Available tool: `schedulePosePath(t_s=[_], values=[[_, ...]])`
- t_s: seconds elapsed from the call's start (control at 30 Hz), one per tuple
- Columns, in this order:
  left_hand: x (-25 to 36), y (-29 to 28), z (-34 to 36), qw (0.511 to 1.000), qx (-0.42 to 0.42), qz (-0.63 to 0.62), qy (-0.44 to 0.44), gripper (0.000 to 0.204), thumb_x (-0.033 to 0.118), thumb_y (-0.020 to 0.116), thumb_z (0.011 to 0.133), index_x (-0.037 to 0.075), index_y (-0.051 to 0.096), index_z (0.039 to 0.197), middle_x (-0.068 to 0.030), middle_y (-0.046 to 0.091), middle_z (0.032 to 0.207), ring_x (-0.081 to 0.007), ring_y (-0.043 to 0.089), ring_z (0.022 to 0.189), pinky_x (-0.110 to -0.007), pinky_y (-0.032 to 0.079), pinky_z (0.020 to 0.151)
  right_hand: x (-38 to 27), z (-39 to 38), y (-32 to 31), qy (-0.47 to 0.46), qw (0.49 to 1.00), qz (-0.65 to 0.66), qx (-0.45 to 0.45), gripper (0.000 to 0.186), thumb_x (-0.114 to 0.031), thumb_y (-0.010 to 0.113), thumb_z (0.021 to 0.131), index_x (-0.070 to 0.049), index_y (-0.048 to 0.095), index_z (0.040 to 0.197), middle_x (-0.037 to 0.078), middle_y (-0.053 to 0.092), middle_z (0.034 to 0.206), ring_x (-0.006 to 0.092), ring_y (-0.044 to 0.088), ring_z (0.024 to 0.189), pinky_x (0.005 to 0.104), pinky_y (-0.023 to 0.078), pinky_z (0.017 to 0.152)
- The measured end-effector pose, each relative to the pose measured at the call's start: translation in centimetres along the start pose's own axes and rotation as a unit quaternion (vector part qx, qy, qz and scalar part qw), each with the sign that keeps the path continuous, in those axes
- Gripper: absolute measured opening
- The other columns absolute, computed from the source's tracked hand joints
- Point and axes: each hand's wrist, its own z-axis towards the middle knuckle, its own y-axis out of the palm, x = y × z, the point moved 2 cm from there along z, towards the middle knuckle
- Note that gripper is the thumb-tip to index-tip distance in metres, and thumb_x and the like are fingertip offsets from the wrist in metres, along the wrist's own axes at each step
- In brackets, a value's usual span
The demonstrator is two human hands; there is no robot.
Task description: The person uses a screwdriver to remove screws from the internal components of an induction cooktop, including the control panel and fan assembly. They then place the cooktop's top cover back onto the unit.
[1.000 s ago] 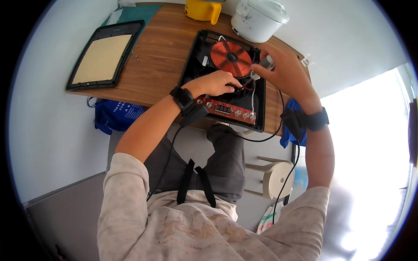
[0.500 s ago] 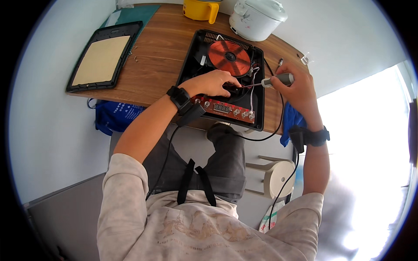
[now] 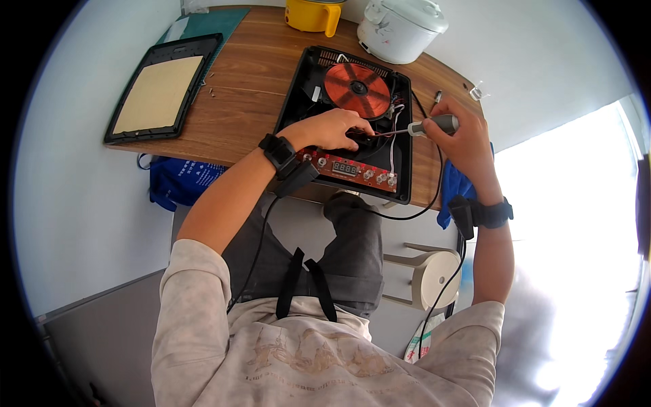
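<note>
An opened induction cooker base [image 3: 405, 163] lies on the wooden table, its round copper coil [image 3: 346, 81] and red circuit board [image 3: 325, 163] with display exposed. My right hand [image 3: 464, 139] grips a grey-handled screwdriver [image 3: 444, 124]. The shaft points left across the casing, its tip close to the fingers of my left hand. My left hand [image 3: 333, 129] reaches into the casing between coil and board. Its thumb and forefinger are curled around a dark spot inside, and what they hold there is too small and shaded to make out.
The cooker's black-framed top panel [image 3: 152, 95] lies at the left, with small screws [image 3: 211, 91] beside it. A yellow pot [image 3: 308, 17] and a white rice cooker [image 3: 400, 30] stand at the back. A black cord [image 3: 437, 183] hangs over the front edge. Below stands a beige stool [image 3: 434, 278].
Almost nothing differs. Both hands and the screwdriver keep nearly the same place, with only a slight shift of my right fingers on the handle.
</note>
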Motion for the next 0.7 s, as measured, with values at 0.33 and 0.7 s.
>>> schedulePosePath(t_s=[0.33, 0.7], values=[[-0.1, -0.1, -0.1, 1.0, -0.003, 0.004, -0.004, 0.046, 0.009, 0.075, 0.083, 0.01, 0.064, 0.128, -0.0116, 0.064, 0.116, -0.029, 0.059, 0.113, -0.038, 0.046, 0.1, -1.6, -0.3, 0.5, -0.036, 0.999, 0.004, -0.038, 0.025, -0.023, 0.073, 0.084, -0.002, 0.063, 0.094, 0.013, 0.068, 0.085, 0.0283, 0.062, 0.067, 0.0385, 0.049, 0.064], [-0.3, 0.1, 0.0, 1.0, 0.013, 0.003, 0.026, 0.045, 0.01, 0.075, 0.082, 0.008, 0.065, 0.126, -0.0131, 0.064, 0.116, -0.0307, 0.06, 0.112, -0.039, 0.047, 0.099, -4.1, 1.1, -0.5, -0.152, 0.975, -0.031, -0.159, 0.019, -0.008, 0.069, 0.083, -0.004, 0.061, 0.1, 0.012, 0.066, 0.09, 0.0323, 0.065, 0.084, 0.0393, 0.05, 0.076]])
